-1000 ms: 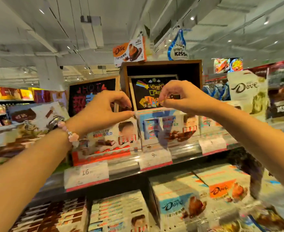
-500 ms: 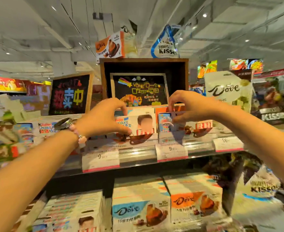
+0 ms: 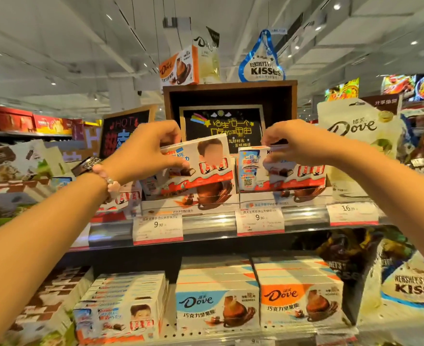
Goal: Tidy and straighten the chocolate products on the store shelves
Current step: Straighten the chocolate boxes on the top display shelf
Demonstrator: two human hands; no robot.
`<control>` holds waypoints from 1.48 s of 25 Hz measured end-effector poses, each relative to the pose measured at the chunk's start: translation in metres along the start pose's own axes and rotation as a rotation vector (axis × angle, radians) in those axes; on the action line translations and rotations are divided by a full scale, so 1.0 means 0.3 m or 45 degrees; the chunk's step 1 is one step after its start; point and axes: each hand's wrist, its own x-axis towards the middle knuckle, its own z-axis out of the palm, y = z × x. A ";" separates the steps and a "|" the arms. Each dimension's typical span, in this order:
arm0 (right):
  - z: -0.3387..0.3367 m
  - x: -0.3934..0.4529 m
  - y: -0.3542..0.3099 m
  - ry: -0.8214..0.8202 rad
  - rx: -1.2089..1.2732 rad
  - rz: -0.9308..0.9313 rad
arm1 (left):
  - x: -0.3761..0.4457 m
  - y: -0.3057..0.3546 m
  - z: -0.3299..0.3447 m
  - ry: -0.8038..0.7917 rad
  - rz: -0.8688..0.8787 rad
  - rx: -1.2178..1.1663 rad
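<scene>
Looking from the head camera, I see my left hand (image 3: 141, 151) with its grip pinched on a tilted chocolate box (image 3: 201, 163) on the upper shelf (image 3: 211, 221). My right hand (image 3: 298, 143) has its grip curled on a second box (image 3: 280, 171), upright just beside the first. Three price tags (image 3: 158, 229) line the shelf edge. Below, two Dove boxes (image 3: 217, 300) stand side by side. A black sign (image 3: 223, 126) stands behind my hands.

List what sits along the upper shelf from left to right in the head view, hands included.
left hand → tilted Kinder box it grips → second Kinder box → right hand gripping it → white Dove bag
</scene>
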 end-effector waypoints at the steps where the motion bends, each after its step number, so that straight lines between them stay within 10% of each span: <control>1: -0.019 -0.001 -0.004 0.069 0.021 -0.018 | -0.002 0.011 -0.016 0.027 0.006 -0.003; 8: -0.091 -0.008 -0.101 0.429 0.303 -0.174 | -0.054 0.015 -0.193 0.025 -0.128 -0.083; 19: 0.001 0.203 -0.459 0.572 0.683 -0.266 | -0.344 -0.249 -0.342 -0.607 -0.306 0.157; 37: 0.141 0.529 -0.717 0.804 1.107 -0.158 | -0.307 -0.461 -0.320 -0.660 -0.022 0.286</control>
